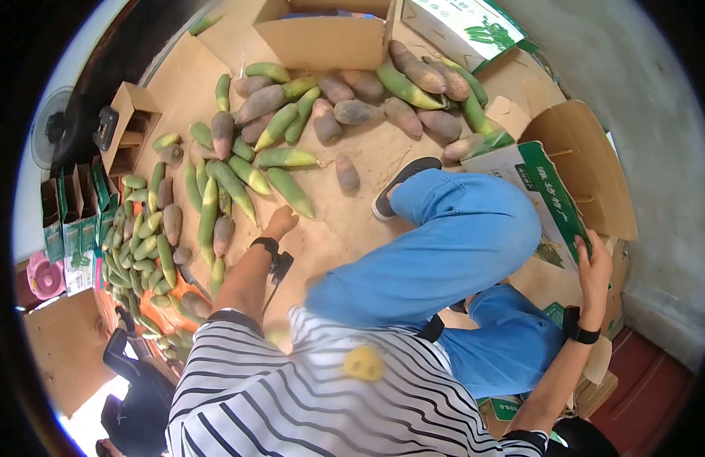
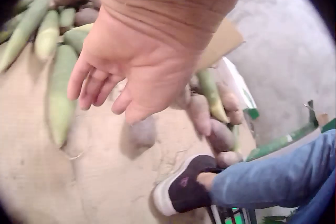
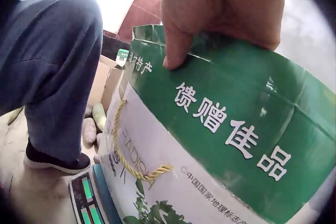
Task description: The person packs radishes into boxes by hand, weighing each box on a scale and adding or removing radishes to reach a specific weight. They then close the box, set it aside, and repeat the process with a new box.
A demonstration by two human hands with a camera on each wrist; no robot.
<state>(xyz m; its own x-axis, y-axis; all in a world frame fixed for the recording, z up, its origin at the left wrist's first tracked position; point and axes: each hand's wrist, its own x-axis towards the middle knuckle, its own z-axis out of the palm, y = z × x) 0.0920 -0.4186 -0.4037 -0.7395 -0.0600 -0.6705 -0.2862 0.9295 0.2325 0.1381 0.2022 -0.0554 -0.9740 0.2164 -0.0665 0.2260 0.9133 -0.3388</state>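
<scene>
My left hand (image 1: pixel 282 223) hangs with loosely bent fingers and holds nothing. It is just below a green radish (image 1: pixel 290 192) on the cardboard floor in the head view. A short purplish-grey radish (image 2: pixel 143 132) lies beyond the fingertips in the left wrist view. With my right hand (image 3: pixel 220 14) I pinch the top edge of a green and white carton (image 3: pixel 231 113), thumb on its printed outer face. The carton has a yellow rope handle (image 3: pixel 137 169) and a raised flap (image 1: pixel 596 171). Beside its base shows a digital scale (image 3: pixel 84 195) with green displays.
Many green and purplish radishes (image 1: pixel 352 113) are spread across the cardboard floor (image 1: pixel 329 251), with a dense heap (image 1: pixel 139 259) at left. An open brown box (image 1: pixel 322 42) stands at the back. A bent knee in blue jeans (image 1: pixel 474 221) rises between the hands. Another person (image 1: pixel 135 388) is at lower left.
</scene>
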